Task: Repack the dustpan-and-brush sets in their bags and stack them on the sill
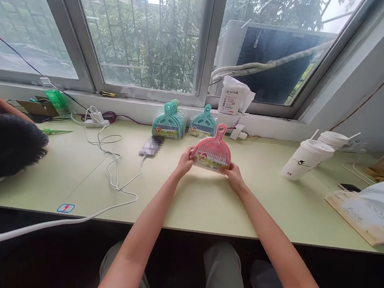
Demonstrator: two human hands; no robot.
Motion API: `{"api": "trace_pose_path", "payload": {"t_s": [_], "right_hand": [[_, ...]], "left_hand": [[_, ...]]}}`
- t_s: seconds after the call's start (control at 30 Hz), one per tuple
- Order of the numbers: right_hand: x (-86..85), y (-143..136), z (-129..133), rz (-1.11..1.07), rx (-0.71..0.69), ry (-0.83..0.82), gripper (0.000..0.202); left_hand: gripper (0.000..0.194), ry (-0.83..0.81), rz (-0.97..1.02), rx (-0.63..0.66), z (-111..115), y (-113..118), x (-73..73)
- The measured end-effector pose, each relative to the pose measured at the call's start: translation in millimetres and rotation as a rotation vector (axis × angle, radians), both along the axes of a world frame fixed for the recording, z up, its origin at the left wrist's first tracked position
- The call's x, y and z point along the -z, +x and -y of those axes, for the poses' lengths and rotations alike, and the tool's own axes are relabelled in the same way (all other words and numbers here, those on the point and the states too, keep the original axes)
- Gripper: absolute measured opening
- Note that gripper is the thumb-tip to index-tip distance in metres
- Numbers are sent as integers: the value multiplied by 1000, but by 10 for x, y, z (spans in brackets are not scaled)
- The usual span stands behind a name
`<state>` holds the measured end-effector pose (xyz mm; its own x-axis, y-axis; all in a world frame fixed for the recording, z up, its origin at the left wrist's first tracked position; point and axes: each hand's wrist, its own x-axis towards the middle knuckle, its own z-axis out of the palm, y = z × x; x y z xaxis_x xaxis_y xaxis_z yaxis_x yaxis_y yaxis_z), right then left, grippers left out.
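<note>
Illumination: daylight, diffuse, entering through the window panes [133, 43] at the back; sky portions at the top edge are washed out to white. The surface [83, 179] is bright and fairly even. A soft-edged shadow lies on the near side of the pink dustpan [211, 157], whose clear wrapping carries a slight sheen. Below the surface edge, exposure drops to near black, with the trousers [223, 278] dimly readable. Wide-angle distortion noted: the white cup [304, 160] leans outward. One patch [151, 146] is pixelated (contents not legible). Foliage [147, 44] appears hazy, low in contrast.
</note>
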<state>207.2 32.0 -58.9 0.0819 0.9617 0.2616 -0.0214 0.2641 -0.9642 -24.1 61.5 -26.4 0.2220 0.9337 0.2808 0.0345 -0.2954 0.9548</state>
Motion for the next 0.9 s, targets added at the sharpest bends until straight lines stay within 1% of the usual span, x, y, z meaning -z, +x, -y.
{"api": "trace_pose_path", "payload": {"t_s": [0.1, 0.17, 0.2, 0.23, 0.3, 0.37, 0.43, 0.5, 0.57, 0.6, 0.67, 0.77, 0.83, 0.9], "right_hand": [[6, 17, -70, 7, 48, 33, 42], [-21, 6, -169, 19, 75, 45, 42], [-41, -17, -242, 26, 92, 46, 41], [-63, -57, -333, 32, 108, 47, 42], [-101, -200, -566, 40, 131, 55, 43], [-117, -432, -846, 46, 155, 70, 46], [-102, -733, -1139, 67, 208, 86, 43], [-66, -1058, -1407, 113, 280, 91, 36], [-27, -1359, -1624, 177, 338, 100, 30], [-12, -1489, -1710, 206, 361, 114, 28], [4, -1705, -1836, 256, 398, 153, 27], [-8, -1939, -1930, 305, 429, 202, 27], [-33, -2064, -1953, 339, 417, 212, 27], [-63, -2176, -1963, 384, 374, 208, 28]], "left_hand": [[55, 29, -119, -66, 55, -34, -39], [57, 92, -216, -140, 74, -134, -102], [61, 140, -267, -201, 69, -212, -141], [67, 181, -323, -287, 54, -309, -180], [81, 197, -453, -519, -7, -556, -241], [94, 87, -592, -751, -86, -848, -254], [110, -36, -693, -869, -148, -1143, -208], [120, -124, -748, -911, -169, -1394, -124], [122, -182, -783, -914, -149, -1563, -37], [121, -197, -800, -906, -130, -1613, -5], [111, -201, -830, -884, -90, -1650, 26], [91, -182, -859, -874, -36, -1612, -8], [84, -188, -876, -879, 2, -1580, -53], [80, -199, -897, -882, 45, -1569, -93]]}}
